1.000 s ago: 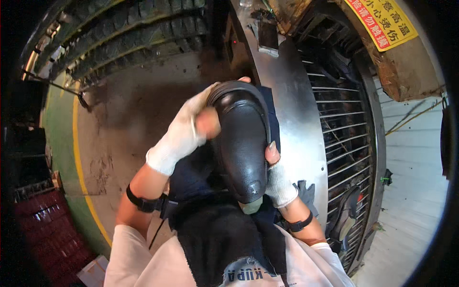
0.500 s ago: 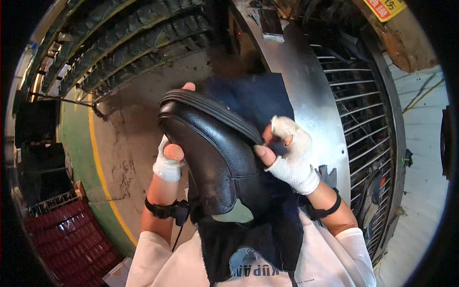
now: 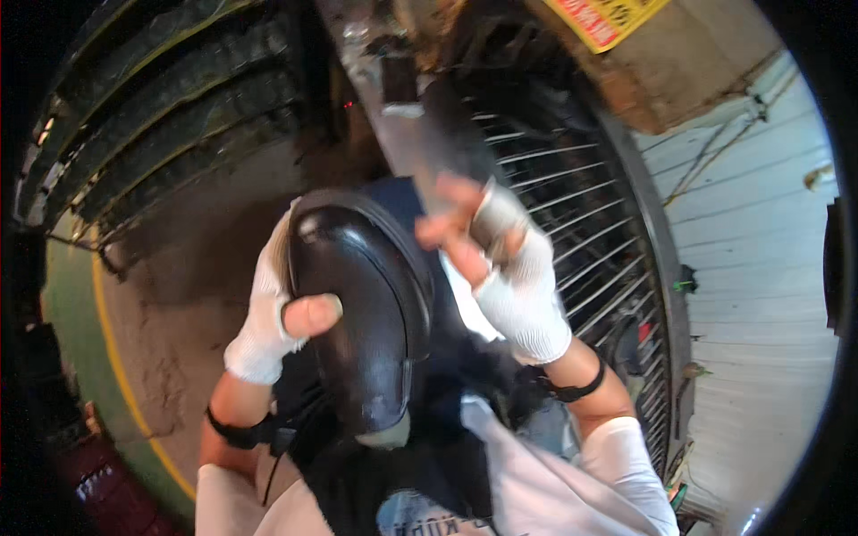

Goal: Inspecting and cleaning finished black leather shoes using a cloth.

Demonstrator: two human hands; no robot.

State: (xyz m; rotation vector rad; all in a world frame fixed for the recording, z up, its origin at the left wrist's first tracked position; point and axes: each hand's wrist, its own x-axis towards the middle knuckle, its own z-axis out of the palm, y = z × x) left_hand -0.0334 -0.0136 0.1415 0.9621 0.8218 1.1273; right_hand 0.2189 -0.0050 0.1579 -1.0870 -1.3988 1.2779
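Observation:
A black leather shoe (image 3: 357,313) with a thick dark sole rim is held over my lap, its toe pointing away from me. My left hand (image 3: 273,308), in a white fingerless glove, grips it from the left. The thumb presses on the upper, while the other fingers are hidden behind the shoe. A pale green-grey piece (image 3: 389,435), seemingly a shoe last, shows at the ankle end. To the right of the sole, my right hand (image 3: 514,268), gloved likewise, is apart from the shoe. Its fingers are spread and blurred, with nothing visible in them.
Beyond my right hand stretches a rack of metal bars (image 3: 572,205) with dark shoes on it. A metal bench (image 3: 393,143) bears a dark flat object (image 3: 399,82). Shelves of dark shoes (image 3: 179,116) stand at the far left. Dark red items (image 3: 107,478) lie lower left.
My view has swung to the right. The shoe has turned more upright, showing more of its upper. My right hand has moved off the sole edge and its fingers have spread.

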